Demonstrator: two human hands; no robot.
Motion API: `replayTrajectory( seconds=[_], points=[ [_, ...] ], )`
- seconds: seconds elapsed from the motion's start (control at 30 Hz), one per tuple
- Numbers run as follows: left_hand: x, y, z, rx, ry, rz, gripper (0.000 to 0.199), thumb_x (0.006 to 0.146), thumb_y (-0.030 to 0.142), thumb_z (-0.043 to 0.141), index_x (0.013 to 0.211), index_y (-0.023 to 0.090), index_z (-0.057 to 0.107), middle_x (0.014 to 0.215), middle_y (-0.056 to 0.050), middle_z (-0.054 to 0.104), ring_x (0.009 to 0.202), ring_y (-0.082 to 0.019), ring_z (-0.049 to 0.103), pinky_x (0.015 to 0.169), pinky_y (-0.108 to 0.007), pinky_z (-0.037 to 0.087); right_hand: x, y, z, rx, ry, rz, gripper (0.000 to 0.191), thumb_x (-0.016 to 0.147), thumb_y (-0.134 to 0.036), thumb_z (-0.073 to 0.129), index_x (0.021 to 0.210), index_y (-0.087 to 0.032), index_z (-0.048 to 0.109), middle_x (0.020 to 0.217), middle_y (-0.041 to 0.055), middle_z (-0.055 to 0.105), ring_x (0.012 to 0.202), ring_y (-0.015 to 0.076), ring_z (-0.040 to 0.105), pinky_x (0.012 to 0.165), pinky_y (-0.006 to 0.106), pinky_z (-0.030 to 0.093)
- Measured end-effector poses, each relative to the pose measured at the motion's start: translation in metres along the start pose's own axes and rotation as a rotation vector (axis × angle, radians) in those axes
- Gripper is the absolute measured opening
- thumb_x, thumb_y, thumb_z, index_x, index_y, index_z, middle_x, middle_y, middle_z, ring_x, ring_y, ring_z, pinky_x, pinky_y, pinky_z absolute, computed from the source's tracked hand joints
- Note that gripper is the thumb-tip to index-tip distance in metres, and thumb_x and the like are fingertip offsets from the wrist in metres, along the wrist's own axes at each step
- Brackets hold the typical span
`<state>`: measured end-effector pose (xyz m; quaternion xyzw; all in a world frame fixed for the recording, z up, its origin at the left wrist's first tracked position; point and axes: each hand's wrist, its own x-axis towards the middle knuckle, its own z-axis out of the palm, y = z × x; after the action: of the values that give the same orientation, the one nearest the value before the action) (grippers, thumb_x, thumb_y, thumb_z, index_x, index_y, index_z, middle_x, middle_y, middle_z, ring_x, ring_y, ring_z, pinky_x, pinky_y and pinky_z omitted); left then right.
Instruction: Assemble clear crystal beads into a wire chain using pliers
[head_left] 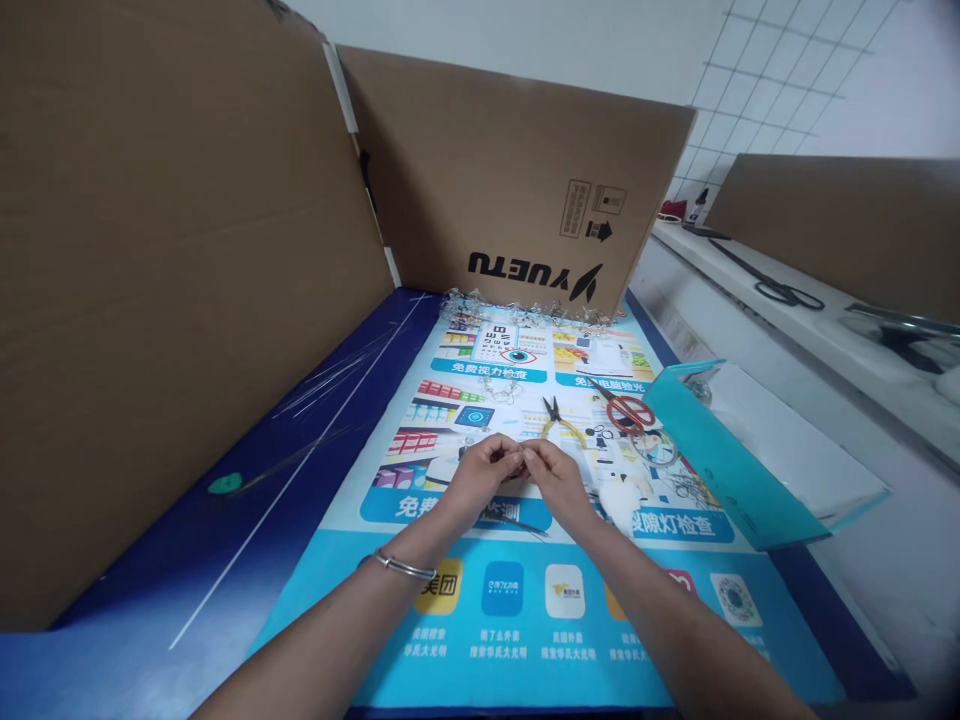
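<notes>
My left hand [487,472] and my right hand [553,478] meet over the printed mat [315,640], fingertips pinched together. Whatever lies between the fingers is too small to make out. Just beyond them, small pliers [564,432] with yellow handles lie with their jaws apart. Red-handled scissors [628,412] rest to the right, beside a coil of thin wire [655,449]. A white fluffy wad [621,503] sits near my right wrist. Under my hands are some thin dark strands [514,519].
Cardboard panels [525,180] stand at the back and left. Several clear wire-like pieces [525,311] line the back panel's foot. A teal box [697,460] sits tilted at right. Black scissors [784,290] lie on the ledge; a green tag [225,484] with strands is at left.
</notes>
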<state>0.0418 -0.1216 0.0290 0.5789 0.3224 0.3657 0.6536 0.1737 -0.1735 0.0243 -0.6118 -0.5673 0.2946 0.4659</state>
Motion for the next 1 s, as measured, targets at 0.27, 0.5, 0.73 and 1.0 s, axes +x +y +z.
replayTrajectory(
  seconds=[0.27, 0.5, 0.73, 1.0],
  points=[
    [0.0, -0.006, 0.001, 0.039, 0.006, 0.009, 0.015, 0.075, 0.03, 0.056, 0.075, 0.015, 0.056, 0.067, 0.001, 0.055, 0.063, -0.011, 0.05, 0.059, -0.02, 0.04, -0.002, -0.013, -0.001, -0.052, -0.03, -0.045, 0.029, 0.088, -0.041, 0.035, 0.098, -0.023, 0.055, 0.09, 0.0001, 0.059, 0.084, 0.0144, 0.053, 0.075, 0.026, 0.04],
    [0.0, -0.012, 0.003, 0.058, 0.002, 0.004, 0.014, 0.075, 0.028, 0.055, 0.076, 0.015, 0.058, 0.069, 0.0, 0.056, 0.067, -0.013, 0.052, 0.061, -0.022, 0.041, -0.004, -0.019, 0.002, -0.066, -0.091, -0.056, 0.034, 0.089, -0.043, 0.03, 0.107, -0.023, 0.05, 0.101, 0.0019, 0.057, 0.093, 0.0151, 0.052, 0.08, 0.027, 0.039],
    [-0.001, -0.008, 0.003, 0.018, -0.012, -0.008, 0.019, 0.073, 0.033, 0.058, 0.075, 0.014, 0.058, 0.066, 0.001, 0.055, 0.062, -0.011, 0.05, 0.057, -0.021, 0.041, -0.004, -0.018, -0.001, -0.044, -0.093, -0.043, 0.036, 0.09, -0.045, 0.027, 0.105, -0.022, 0.05, 0.097, 0.0025, 0.058, 0.091, 0.0154, 0.053, 0.08, 0.028, 0.04],
    [-0.003, -0.007, 0.005, -0.057, -0.053, -0.049, 0.015, 0.073, 0.029, 0.057, 0.076, 0.014, 0.056, 0.067, 0.001, 0.056, 0.062, -0.011, 0.054, 0.058, -0.022, 0.044, -0.006, -0.02, 0.002, -0.068, -0.098, -0.063, 0.034, 0.09, -0.045, 0.027, 0.104, -0.023, 0.049, 0.095, 0.0024, 0.056, 0.089, 0.0157, 0.052, 0.076, 0.027, 0.04]
  ],
)
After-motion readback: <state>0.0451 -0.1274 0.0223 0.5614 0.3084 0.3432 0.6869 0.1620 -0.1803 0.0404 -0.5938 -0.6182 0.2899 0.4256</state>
